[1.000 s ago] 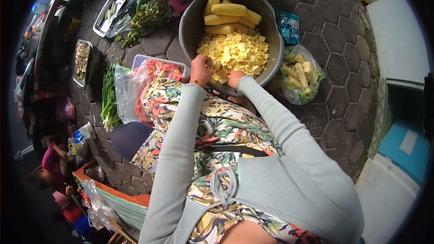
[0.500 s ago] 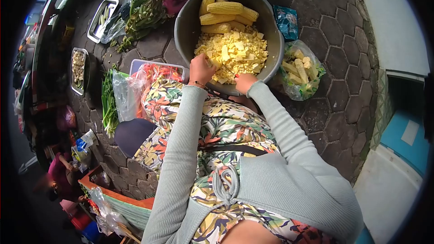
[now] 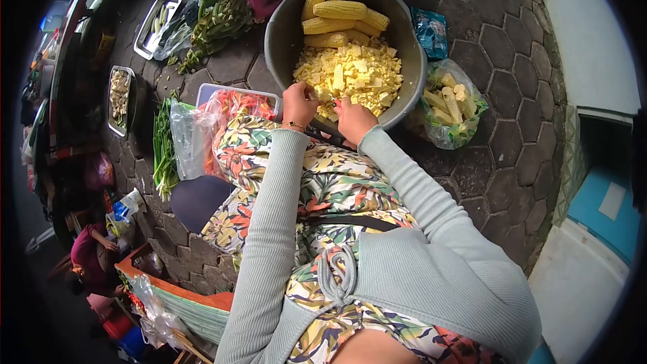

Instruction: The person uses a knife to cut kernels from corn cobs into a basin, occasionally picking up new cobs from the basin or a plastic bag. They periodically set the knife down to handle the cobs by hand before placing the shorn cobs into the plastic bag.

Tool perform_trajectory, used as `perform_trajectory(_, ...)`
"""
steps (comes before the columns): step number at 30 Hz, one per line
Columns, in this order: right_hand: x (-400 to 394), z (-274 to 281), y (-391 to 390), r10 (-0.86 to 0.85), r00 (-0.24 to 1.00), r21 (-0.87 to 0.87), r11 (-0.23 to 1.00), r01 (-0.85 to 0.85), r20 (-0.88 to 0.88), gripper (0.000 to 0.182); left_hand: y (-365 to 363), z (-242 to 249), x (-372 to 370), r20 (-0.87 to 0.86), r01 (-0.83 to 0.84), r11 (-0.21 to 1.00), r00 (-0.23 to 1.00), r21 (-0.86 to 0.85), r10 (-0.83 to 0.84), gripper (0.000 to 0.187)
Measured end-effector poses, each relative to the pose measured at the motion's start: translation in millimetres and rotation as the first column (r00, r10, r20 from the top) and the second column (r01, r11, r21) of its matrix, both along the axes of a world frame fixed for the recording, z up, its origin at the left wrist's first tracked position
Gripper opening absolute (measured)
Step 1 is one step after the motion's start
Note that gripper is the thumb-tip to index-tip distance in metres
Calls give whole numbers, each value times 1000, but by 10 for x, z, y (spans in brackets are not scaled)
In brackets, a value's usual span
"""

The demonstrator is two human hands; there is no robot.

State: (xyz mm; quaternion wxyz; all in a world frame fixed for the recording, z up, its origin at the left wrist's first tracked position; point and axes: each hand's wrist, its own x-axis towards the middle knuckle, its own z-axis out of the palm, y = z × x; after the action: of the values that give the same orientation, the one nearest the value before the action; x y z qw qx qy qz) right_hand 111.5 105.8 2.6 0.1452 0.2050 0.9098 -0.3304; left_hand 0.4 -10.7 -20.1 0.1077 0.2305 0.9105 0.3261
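A large grey tub [image 3: 273, 54] holds whole peeled corn cobs [image 3: 340, 10] at its far side and a heap of cut corn kernels [image 3: 364, 71] nearer me. Over the tub's near left rim, my left hand [image 3: 298, 104] is closed on what looks like a corn cob, mostly hidden by the fingers. My right hand [image 3: 356, 123] is closed just to its right, above the near edge of the heap. A bit of red shows at its fingertips, apparently the handle of a small knife; the blade cannot be made out.
Right of the tub are a plastic bag of stripped cobs [image 3: 455, 104] and a blue packet [image 3: 429, 32]. To the left lie a container of cut red vegetables [image 3: 236, 104], green onions [image 3: 164, 152], leafy greens [image 3: 219, 23] and metal trays [image 3: 120, 101]. Another person [image 3: 91, 256] is at lower left.
My right hand has moved left and slightly up, closer to my left hand. The yellow piece that stuck out of my left hand now shows less. The view has shifted slightly.
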Motion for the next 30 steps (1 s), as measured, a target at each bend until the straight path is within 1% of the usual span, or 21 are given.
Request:
perform_trajectory(1,6,1,9,15,1000,13,1000,-15,7,29,16,30,7,2,17,999,1000,-31,-17,21)
perform_trajectory(2,19,-22,14,14,1000,17,1000,-14,7,29,27,28,18,2,19,999,1000,-27,-19,21)
perform_trajectory(4,21,-57,19,28,999,-20,999,-27,17,28,37,-32,12,-26,11,1000,1000,11,-10,10)
perform_trajectory(5,24,-71,32,28,999,-20,999,-27,17,28,38,-66,8,-26,11,1000,1000,11,-10,10)
perform_trajectory(7,13,-32,64,66,995,-35,997,-64,71,30,32,-118,6,-82,65,994,995,93,-57,4)
perform_trajectory(9,-77,-262,67,93,994,-54,994,-90,54,29,24,-124,43,-115,103,991,989,80,-93,4)
perform_trajectory(11,-152,-319,87,116,993,-65,991,-114,31,29,69,-120,75,-155,144,987,979,72,-132,4)
perform_trajectory(13,-226,-240,61,106,976,-35,994,-102,193,26,68,-136,89,-228,140,985,967,100,-114,5)
perform_trajectory(14,-201,-233,56,111,976,-39,994,-105,189,26,55,-143,83,-227,118,990,969,82,-97,4)
perform_trajectory(15,-130,-227,79,232,949,3,971,-238,213,26,40,-108,79,-228,115,990,969,80,-94,4)
perform_trajectory(16,-91,-227,107,345,907,44,930,-366,243,28,37,-79,78,-147,105,992,985,70,-94,7)
perform_trajectory(17,-106,-268,127,344,906,48,929,-366,246,28,59,-57,74,-63,98,993,994,63,-94,10)
perform_trajectory(19,-134,-465,132,149,968,-51,989,-142,200,27,104,-22,69,-41,105,993,994,59,-102,11)
perform_trajectory(21,-230,-678,119,141,966,-71,989,-128,216,28,95,18,121,-20,112,993,994,37,-112,13)
perform_trajectory(23,-339,-841,76,129,942,19,990,-142,309,28,81,88,115,-34,79,997,996,-7,-79,14)
perform_trajectory(24,-318,-984,83,143,952,10,988,-151,271,29,69,-23,91,-26,60,998,998,31,-59,15)
perform_trajectory(25,-337,-959,126,140,956,21,988,-151,256,29,84,-41,67,-44,61,997,997,38,-59,15)
perform_trajectory(27,-263,-895,105,385,867,104,894,-435,315,30,63,-45,75,-160,55,998,986,33,-49,12)
perform_trajectory(28,-199,-834,107,280,913,73,947,-313,296,31,54,-40,73,-145,68,997,988,43,-61,14)
perform_trajectory(29,-229,-845,112,286,911,73,944,-320,298,31,49,-48,71,-143,60,997,988,44,-54,14)
perform_trajectory(30,-296,-897,112,258,890,33,956,-291,375,32,44,-73,53,-128,65,997,990,38,-60,14)
